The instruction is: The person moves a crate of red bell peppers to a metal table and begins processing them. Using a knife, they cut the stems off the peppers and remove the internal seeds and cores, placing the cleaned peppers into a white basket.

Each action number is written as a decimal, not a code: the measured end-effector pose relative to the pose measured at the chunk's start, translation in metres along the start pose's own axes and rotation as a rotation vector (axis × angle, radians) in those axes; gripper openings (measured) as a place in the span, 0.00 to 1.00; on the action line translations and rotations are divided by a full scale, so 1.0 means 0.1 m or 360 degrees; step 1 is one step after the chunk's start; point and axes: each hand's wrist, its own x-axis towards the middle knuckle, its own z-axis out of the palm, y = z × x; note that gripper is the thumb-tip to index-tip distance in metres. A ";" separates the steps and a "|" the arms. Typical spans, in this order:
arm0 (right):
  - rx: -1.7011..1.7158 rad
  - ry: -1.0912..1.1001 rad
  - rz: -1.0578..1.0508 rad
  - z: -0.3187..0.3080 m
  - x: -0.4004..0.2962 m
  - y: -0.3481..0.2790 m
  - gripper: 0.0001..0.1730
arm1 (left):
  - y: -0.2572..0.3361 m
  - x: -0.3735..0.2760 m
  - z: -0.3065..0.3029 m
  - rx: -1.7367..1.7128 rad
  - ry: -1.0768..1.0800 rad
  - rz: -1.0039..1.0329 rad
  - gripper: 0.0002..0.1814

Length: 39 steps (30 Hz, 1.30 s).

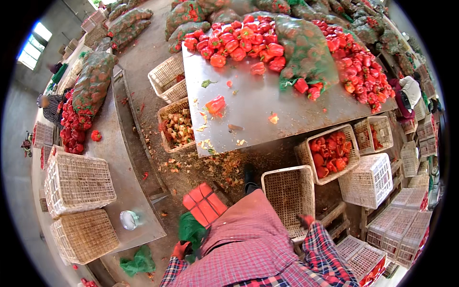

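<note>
My left hand (182, 249), in a red and dark glove, is low beside my checked apron. It is next to a bunched green mesh sack (192, 231); whether it holds the mesh I cannot tell. My right hand (306, 221), also gloved, is at the near right rim of a plastic crate (288, 170) whose grid floor shows. Its grip is blurred. Before me a metal table (251, 107) carries a heap of red bell peppers (238, 45) and a filled mesh sack (304, 50). One red pepper (216, 104) lies apart, near a small brown-handled tool (235, 127).
A red strapped seat (204, 204) stands by my legs. One crate (330, 154) holds opened peppers; another holds cores and trimmings (177, 127). Crates (79, 183) and a cup (129, 219) stand on the left table. Scraps (222, 166) litter the floor. Other people (53, 107) are farther off.
</note>
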 end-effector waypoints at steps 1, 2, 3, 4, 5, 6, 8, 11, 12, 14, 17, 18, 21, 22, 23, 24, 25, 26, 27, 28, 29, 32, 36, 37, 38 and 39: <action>0.0097 0.0172 -0.0091 -0.23 0.41 0.13 0.33 | 0.11 0.22 0.10 -0.0075 -0.0114 -0.0088 0.15; 0.0138 0.0358 -0.0201 -0.60 0.79 0.24 0.28 | 0.09 0.59 0.22 -0.0125 -0.0208 -0.0074 0.15; 0.0499 0.0133 -0.0623 -0.46 0.75 -0.49 0.28 | 0.15 0.81 0.13 -0.0119 -0.0094 -0.0013 0.15; 0.0623 -0.0059 -0.0763 -0.44 -0.09 -1.60 0.28 | 0.12 1.01 0.05 -0.0069 0.0029 0.0127 0.16; 0.0697 -0.0007 -0.0376 -0.61 -0.47 -2.02 0.26 | 0.37 1.19 0.10 0.0133 -0.0031 0.0180 0.17; 0.0743 -0.0034 -0.0387 -0.79 -0.36 -1.98 0.26 | 0.81 1.42 0.21 0.0322 -0.0080 0.0251 0.18; 0.0688 -0.0054 -0.0369 -0.97 -0.23 -2.20 0.25 | 1.91 1.30 0.58 0.0115 0.0003 0.0437 0.18; 0.0576 0.0064 -0.0293 -1.06 -0.26 -2.84 0.24 | 2.56 1.42 0.78 -0.0503 -0.0091 0.0489 0.19; 0.0174 0.0226 -0.0490 -1.03 -0.14 -2.96 0.26 | 2.77 1.43 0.83 -0.0455 -0.0134 0.0495 0.20; -0.0389 0.0283 -0.0683 -0.86 -0.29 -3.62 0.31 | 2.95 1.53 0.82 -0.0051 -0.0046 0.0648 0.23; -0.0651 0.0369 -0.1000 -0.55 -0.23 -4.18 0.34 | 3.18 1.72 0.90 0.1070 0.0269 0.0970 0.27; -0.0742 0.0399 -0.1099 -0.36 -0.29 -4.48 0.34 | 3.29 1.75 0.99 0.1211 0.0292 0.1093 0.28; -0.0910 0.0445 -0.1237 0.13 -0.21 -5.13 0.33 | 3.56 2.00 1.48 0.1663 0.0095 0.1486 0.29; -0.0951 0.0510 -0.1214 0.30 -0.14 -5.31 0.33 | 3.59 2.14 1.68 0.1773 0.0003 0.1648 0.28; -0.1004 0.0585 -0.1178 0.44 -0.05 -5.45 0.33 | 3.49 2.33 1.84 0.1865 -0.0123 0.1800 0.27; -0.1032 0.0653 -0.1258 0.56 0.07 -5.54 0.33 | 3.39 2.53 2.01 0.1950 -0.0244 0.1958 0.26; -0.1050 0.0737 -0.1339 0.64 0.19 -5.59 0.34 | 3.34 2.73 2.13 0.2067 -0.0365 0.2086 0.26; -0.1047 0.0770 -0.1398 0.71 0.32 -5.64 0.34 | 3.31 3.01 2.13 0.2160 -0.0515 0.2159 0.26; -0.1128 0.0780 -0.1412 0.80 0.44 -5.73 0.35 | 3.31 3.31 2.06 0.2221 -0.0632 0.2194 0.26; -0.1250 0.0769 -0.1334 0.85 0.56 -5.80 0.34 | 3.39 3.60 1.94 0.2276 -0.0761 0.2227 0.26; -0.1352 0.0764 -0.1253 0.87 0.71 -5.83 0.34 | 3.48 3.88 1.76 0.2264 -0.0862 0.2329 0.27; -0.1151 0.0889 -0.1249 0.79 1.09 -5.81 0.27 | 4.01 4.57 1.32 0.2129 -0.0919 0.2480 0.28; -0.0851 0.1120 -0.1372 0.39 1.61 -6.12 0.22 | 4.81 4.97 0.78 0.2140 -0.0234 0.2260 0.27; -0.0898 0.1210 -0.1435 0.27 1.72 -6.40 0.21 | 4.92 5.09 0.63 0.2082 -0.0160 0.2243 0.27; -0.0898 0.1292 -0.1509 0.14 1.79 -6.75 0.20 | 5.06 5.13 0.52 0.2092 -0.0015 0.2228 0.27; -0.0919 0.1372 -0.1573 0.02 1.93 -7.09 0.21 | 5.19 5.16 0.43 0.2107 0.0137 0.2206 0.27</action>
